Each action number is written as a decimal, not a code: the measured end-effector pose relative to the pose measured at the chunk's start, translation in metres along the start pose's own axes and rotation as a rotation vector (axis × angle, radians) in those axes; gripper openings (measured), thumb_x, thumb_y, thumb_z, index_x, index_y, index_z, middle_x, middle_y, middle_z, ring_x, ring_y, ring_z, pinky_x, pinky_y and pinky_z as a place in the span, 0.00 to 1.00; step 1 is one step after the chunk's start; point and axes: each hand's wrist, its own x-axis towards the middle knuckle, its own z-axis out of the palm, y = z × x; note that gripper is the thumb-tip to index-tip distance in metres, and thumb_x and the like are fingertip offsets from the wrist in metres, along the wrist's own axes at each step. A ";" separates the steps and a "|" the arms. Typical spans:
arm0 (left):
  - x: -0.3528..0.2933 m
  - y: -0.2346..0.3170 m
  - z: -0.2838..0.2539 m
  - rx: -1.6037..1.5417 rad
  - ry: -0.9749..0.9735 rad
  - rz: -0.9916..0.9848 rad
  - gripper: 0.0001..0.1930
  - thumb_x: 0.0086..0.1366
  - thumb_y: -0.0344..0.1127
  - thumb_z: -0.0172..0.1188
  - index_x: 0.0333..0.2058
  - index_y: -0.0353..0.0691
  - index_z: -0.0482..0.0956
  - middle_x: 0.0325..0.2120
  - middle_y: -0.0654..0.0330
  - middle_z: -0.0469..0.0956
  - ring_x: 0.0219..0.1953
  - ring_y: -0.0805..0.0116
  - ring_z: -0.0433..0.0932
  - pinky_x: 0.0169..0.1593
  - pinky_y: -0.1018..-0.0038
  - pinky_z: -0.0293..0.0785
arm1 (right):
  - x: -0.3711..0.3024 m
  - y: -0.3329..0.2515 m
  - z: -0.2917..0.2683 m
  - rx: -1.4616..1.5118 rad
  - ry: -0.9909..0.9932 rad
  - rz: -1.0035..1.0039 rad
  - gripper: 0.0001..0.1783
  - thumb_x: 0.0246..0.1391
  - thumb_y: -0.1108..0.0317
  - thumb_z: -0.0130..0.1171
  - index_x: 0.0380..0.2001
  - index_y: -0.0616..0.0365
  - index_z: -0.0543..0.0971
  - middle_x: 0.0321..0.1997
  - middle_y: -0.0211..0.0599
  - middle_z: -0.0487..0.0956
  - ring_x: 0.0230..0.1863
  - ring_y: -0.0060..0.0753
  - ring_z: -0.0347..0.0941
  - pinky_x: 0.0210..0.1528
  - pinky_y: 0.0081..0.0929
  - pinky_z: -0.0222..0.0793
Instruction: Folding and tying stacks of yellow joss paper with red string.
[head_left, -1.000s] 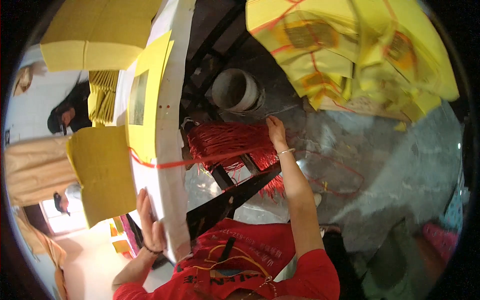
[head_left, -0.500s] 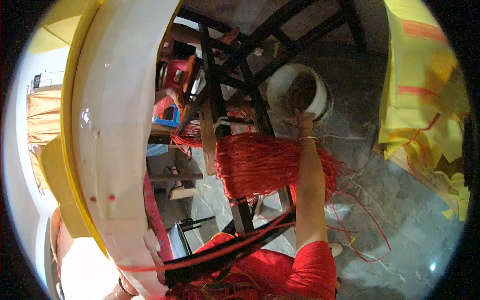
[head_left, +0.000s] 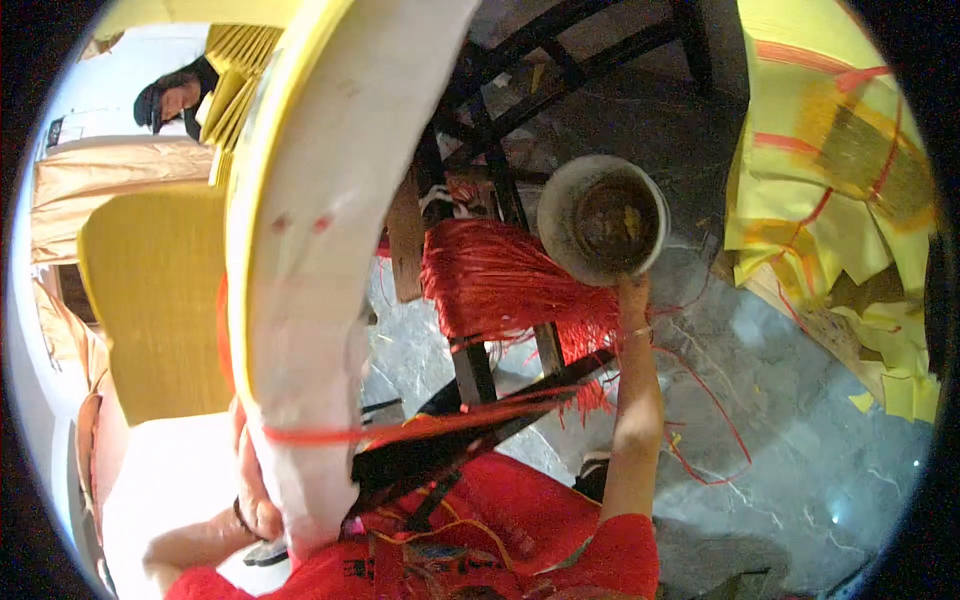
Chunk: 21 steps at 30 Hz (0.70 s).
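Observation:
My right hand (head_left: 633,292) pinches the near rim of a pale round bucket (head_left: 560,225), whose inside holds something brown with a yellowish patch. The bucket is tipped so that its mouth faces me. At the lower left, my left hand (head_left: 258,500) grips the lower edge of a long white panel (head_left: 310,260) with a yellow border; its fingers are partly hidden. A red band (head_left: 330,436) crosses the panel's lower part and runs right. Beside my right forearm, a thick bunch of red strings (head_left: 490,285) hangs over a dark wooden frame (head_left: 478,375).
Yellow sheets with red bands (head_left: 800,160) lie to the right. Loose red strands trail over the grey marbled floor (head_left: 720,400). A yellow board (head_left: 150,310) stands at the left, and a person in a dark cap (head_left: 175,98) is behind it.
The bucket has tipped toward me, showing more of its inside, and my right hand is lower in view. The white panel appears farther right, and more of my left arm shows.

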 end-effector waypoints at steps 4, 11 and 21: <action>-0.038 0.014 -0.013 0.157 0.023 0.017 0.35 0.63 0.52 0.33 0.59 0.27 0.48 0.60 0.36 0.43 0.64 0.43 0.42 0.62 0.54 0.37 | -0.144 -0.154 0.002 0.198 -0.035 -0.109 0.30 0.43 0.72 0.57 0.52 0.64 0.61 0.43 0.40 0.71 0.38 0.34 0.67 0.43 0.29 0.64; -0.018 0.012 -0.023 0.097 0.004 0.081 0.32 0.63 0.47 0.35 0.59 0.28 0.49 0.61 0.40 0.43 0.64 0.47 0.42 0.63 0.58 0.36 | -0.272 -0.250 -0.128 0.041 0.049 0.225 0.24 0.47 0.73 0.54 0.49 0.59 0.62 0.28 0.30 0.71 0.24 0.22 0.67 0.25 0.22 0.66; -0.023 -0.013 0.002 0.032 0.212 0.184 0.27 0.57 0.39 0.51 0.56 0.40 0.61 0.59 0.46 0.53 0.62 0.49 0.49 0.61 0.57 0.43 | -0.434 -0.279 -0.152 0.310 0.281 0.278 0.27 0.48 0.72 0.57 0.50 0.58 0.59 0.31 0.31 0.72 0.25 0.22 0.67 0.24 0.22 0.67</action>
